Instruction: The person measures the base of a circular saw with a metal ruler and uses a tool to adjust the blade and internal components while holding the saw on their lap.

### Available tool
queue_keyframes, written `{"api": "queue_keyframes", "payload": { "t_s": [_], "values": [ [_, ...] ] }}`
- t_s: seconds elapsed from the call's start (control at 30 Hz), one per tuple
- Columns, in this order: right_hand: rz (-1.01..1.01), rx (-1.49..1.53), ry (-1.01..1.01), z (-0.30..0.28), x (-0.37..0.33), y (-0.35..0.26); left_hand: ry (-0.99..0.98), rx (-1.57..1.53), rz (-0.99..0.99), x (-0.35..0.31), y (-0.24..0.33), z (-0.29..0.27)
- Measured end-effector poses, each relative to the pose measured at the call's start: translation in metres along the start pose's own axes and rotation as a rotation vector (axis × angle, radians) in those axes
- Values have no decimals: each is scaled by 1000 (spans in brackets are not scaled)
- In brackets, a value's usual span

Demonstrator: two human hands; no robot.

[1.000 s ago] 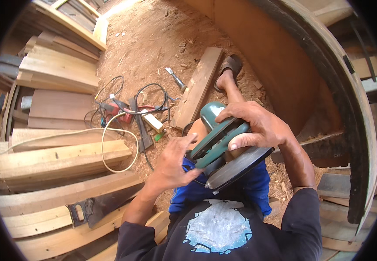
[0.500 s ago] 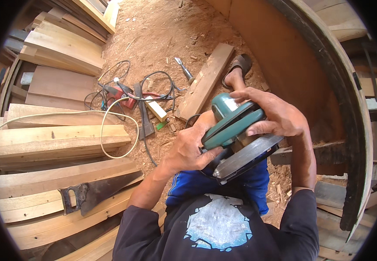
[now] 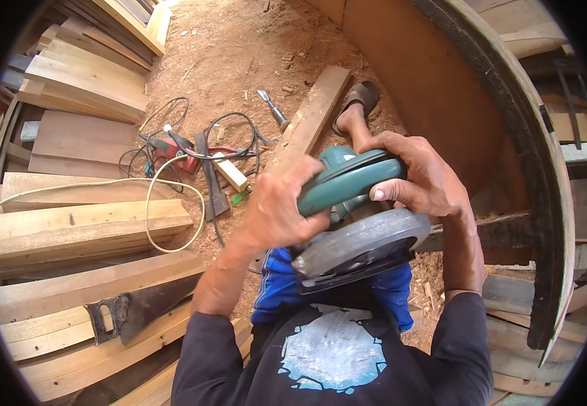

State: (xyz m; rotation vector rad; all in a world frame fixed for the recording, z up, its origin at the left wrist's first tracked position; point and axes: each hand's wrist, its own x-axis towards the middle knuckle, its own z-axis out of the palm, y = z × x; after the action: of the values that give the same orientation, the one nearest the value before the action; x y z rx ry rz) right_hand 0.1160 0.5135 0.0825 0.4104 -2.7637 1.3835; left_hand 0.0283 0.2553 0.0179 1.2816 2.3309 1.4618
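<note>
Above my lap I hold a green circular saw (image 3: 348,184), its grey blade guard (image 3: 361,240) turned toward my body. My left hand (image 3: 276,203) is wrapped round the left end of its handle. At the other end, my right hand (image 3: 425,177) clasps the saw with the thumb along the near side and the fingers over the far side. Most of the blade is hidden by the guard, and the flat dark base plate (image 3: 348,267) shows below it.
Stacked planks (image 3: 83,227) line the left, with a handsaw (image 3: 138,311) lying on them. On the sawdust floor are a red power tool (image 3: 178,155), tangled cables, a chisel (image 3: 273,109) and a board (image 3: 314,118). A curved wooden hull-like panel (image 3: 469,88) rises at the right.
The circular saw has tilted and swung slightly left and toward my body, showing more of the guard. Both hands stay on it. The whole view has shifted a little.
</note>
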Motion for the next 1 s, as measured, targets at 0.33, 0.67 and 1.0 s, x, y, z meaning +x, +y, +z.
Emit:
{"api": "queue_keyframes", "payload": {
  "t_s": [0.33, 0.67, 1.0],
  "values": [
    [98, -26, 102, 19, -12, 11, 123, 257, 456, 28, -30, 5],
    [55, -455, 60, 0, -27, -13, 40, 342, 613, 42, -18, 5],
    [-43, -429, -20, -7, -14, 2, -44, 382, 612, 45, -16, 3]
  ]
}}
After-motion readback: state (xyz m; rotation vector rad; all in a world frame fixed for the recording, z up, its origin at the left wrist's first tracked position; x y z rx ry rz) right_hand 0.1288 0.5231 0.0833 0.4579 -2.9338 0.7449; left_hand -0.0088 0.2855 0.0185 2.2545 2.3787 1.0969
